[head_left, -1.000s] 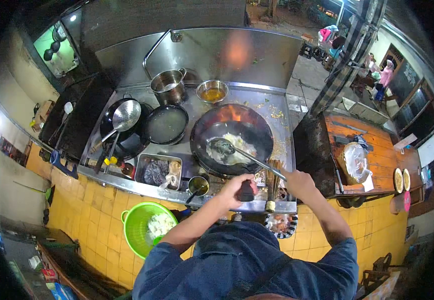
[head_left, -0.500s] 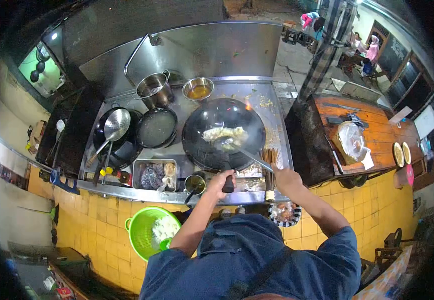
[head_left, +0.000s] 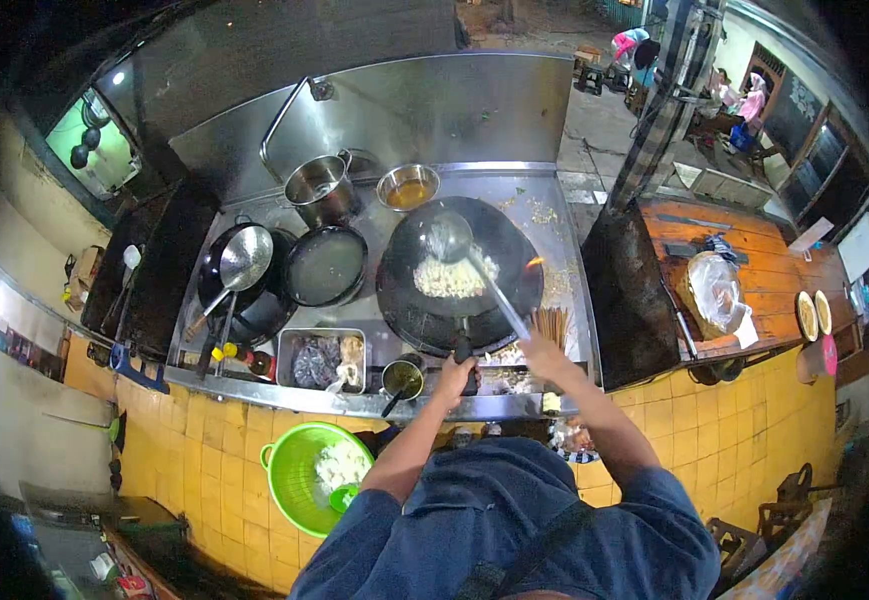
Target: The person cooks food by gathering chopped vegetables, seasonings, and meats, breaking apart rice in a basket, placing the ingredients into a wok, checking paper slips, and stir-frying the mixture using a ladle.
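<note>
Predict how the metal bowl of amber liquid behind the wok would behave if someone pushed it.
The metal bowl would probably stay stiff and might slide fairly easily, since the steel counter looks smooth. The amber liquid inside would likely slosh under a sudden shove. Its low, wide shape suggests a gentle push would hardly tip it.

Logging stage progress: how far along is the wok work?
Looks done: pale food is in the wok, flame at its rim. In hand: left hand grips the wok handle; right hand holds the ladle, bowl by the food's far side. Remaining: food isn't out yet. White pieces sit in the green basket; can't tell if they're needed.
</note>
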Motion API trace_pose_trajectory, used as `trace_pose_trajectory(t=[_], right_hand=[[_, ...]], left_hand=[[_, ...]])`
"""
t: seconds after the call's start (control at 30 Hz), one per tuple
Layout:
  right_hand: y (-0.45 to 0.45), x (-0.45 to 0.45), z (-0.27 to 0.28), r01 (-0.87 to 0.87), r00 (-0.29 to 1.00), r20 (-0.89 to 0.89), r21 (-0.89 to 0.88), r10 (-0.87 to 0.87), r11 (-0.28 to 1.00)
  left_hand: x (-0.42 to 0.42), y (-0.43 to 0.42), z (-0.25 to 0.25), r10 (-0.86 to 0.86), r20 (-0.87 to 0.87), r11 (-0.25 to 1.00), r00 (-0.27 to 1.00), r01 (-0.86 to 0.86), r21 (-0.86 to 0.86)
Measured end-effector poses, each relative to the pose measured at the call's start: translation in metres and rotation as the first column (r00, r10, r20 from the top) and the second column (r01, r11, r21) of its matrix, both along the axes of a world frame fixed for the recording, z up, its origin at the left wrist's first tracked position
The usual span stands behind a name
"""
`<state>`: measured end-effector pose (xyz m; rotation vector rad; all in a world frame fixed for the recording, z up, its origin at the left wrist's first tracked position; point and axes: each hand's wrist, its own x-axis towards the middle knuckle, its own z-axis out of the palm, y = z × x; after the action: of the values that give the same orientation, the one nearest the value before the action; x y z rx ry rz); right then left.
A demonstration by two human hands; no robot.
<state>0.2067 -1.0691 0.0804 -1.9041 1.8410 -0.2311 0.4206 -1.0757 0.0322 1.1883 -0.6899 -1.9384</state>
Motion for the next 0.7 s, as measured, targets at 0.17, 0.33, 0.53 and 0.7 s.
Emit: trace_pose_trajectory(t=[0.17,0.33,0.53,0.7], right_hand=[[-0.025,0.018,0.015,0.089,0.991,0.107,-0.027,-0.086,0.996],[-0.020,0.002,-0.005,0.091,0.995,-0.036,-0.101,-0.095,0.991],[0.002,-0.021,-0.019,-0.274,0.892,-0.405,-0.126,0.203,0.954],[0.000,0.009,0.027,0.090,0.994,-0.055,-0.032,-0.091,0.995]], left_hand=[[-0.002,-0.006,-0.009,-0.008,0.095,1.000,0.995,0.005,0.026],[0.003,-0.006,-0.014,-0.006,0.033,0.999,0.999,0.004,0.052],[0.002,-0.002,-0.006,0.017,0.046,0.999,0.999,-0.019,0.038],[0.004,-0.004,-0.014,-0.009,-0.002,0.999,1.000,0.009,0.046]])
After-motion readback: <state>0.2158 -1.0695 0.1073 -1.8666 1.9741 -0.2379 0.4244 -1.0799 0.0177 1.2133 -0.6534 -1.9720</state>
